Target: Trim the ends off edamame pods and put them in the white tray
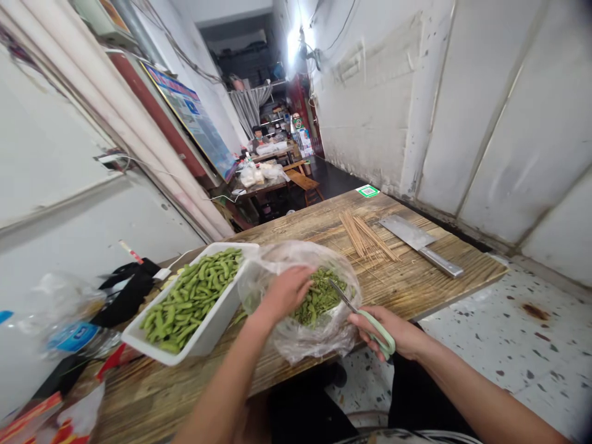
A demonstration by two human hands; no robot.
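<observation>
Green-handled scissors (365, 314) are gripped in the closed right hand (398, 336), blades aimed into a plastic bag (300, 345) of edamame pods (319, 299) overhanging the wooden table's (324, 228) near edge. The left hand (284, 293) is dipped among them; any pinch cannot be told. A white tray (208, 333) is kept alongside, within reach; working room is left beyond.

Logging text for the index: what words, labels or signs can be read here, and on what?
No text is legible.
Wall poster: print too small.
Green sticker on the wooden table: blurred.
Blue bottle label: blurred.
Red packet: print blurred.
</observation>
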